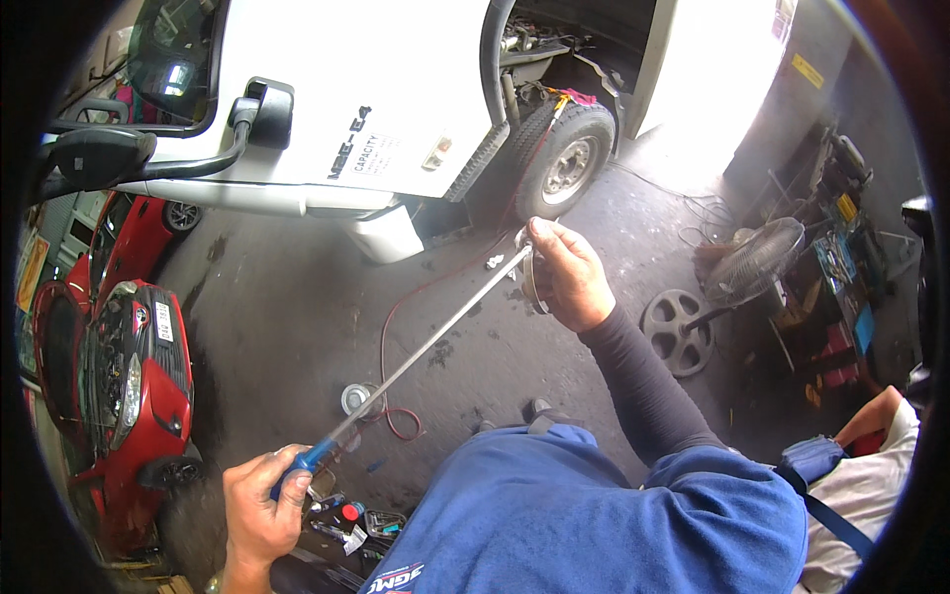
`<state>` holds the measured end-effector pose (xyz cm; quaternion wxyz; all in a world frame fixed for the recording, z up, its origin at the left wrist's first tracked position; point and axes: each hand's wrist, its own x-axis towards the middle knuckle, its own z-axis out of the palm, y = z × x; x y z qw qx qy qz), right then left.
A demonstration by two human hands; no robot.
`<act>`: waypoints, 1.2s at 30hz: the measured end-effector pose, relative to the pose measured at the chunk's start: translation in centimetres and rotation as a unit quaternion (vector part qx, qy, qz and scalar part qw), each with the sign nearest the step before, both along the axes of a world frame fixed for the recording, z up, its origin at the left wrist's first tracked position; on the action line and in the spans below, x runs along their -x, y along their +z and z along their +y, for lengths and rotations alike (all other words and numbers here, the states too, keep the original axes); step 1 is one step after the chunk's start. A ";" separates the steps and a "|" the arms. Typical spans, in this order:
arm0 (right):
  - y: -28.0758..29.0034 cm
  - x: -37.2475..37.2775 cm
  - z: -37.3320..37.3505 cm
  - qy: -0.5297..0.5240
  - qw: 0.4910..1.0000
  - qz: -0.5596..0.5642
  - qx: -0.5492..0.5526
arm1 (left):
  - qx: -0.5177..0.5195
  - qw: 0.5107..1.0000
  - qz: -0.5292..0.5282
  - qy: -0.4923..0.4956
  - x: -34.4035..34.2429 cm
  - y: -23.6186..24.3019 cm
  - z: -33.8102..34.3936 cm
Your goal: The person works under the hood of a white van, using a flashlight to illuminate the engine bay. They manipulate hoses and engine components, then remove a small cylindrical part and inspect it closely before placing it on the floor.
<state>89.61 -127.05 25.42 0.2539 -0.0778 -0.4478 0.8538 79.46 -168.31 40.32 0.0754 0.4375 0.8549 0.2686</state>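
My left hand (259,505) is wrapped round the blue handle of a long screwdriver (450,325). Its thin metal shaft slants up and to the right, across the middle of the view. At the far end my right hand (574,275) has its fingers closed on a round metal band (535,282), perhaps a hose clamp. The screwdriver's tip meets the band's upper part by the thumb and forefinger. Exactly how the tip sits there is too small to tell.
A white truck (336,59) with its cab tilted and a front wheel (566,163) stands ahead. On the left is a red car (134,396) with its hood up. A red hose (384,346) crosses the floor. To the right stands a fan (757,259); another person (871,475) is close by.
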 end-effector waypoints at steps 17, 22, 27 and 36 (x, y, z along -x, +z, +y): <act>0.6 0.0 -0.7 0.021 0.998 -0.042 -0.035 | 0.029 0.985 0.165 -0.038 2.8 -0.3 -2.7; 1.2 -0.7 -0.9 0.083 0.993 -0.085 -0.014 | 0.026 0.932 0.351 -0.088 4.8 -0.1 -3.8; 1.7 -0.8 -1.5 0.081 0.990 -0.110 -0.018 | 0.036 0.889 0.444 -0.101 5.4 0.3 -4.6; 3.3 -1.0 -3.0 0.005 0.985 -0.135 -0.104 | 0.030 0.886 0.446 -0.122 6.5 0.4 -5.1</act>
